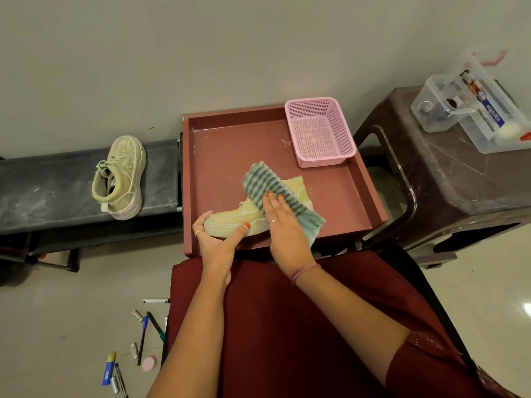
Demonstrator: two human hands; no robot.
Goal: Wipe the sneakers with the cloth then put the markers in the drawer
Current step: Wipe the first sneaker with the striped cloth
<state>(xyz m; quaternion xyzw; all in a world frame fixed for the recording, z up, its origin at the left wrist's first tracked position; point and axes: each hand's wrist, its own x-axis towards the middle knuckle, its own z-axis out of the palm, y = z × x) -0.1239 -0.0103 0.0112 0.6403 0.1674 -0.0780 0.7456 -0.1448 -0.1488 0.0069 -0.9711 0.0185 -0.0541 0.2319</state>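
Note:
A pale yellow sneaker (230, 221) lies in the open reddish-brown drawer (359, 193), toe pointing left. My left hand (217, 239) grips its toe and sole at the drawer's front edge. My right hand (283, 225) presses a green-and-grey striped cloth (265, 182) flat onto the sneaker's upper. The cloth hides the sneaker's middle. A second, dirty sneaker (122, 176) stands on the dark low bench (43, 191) to the left. Several markers (142, 338) lie scattered on the floor at lower left.
A pink mesh basket (320, 132) sits in the drawer's back right corner. A brown plastic stool (448, 179) on the right carries clear plastic boxes (471, 107). A pink round lid and small tubes lie among the markers. My lap in dark red cloth fills the foreground.

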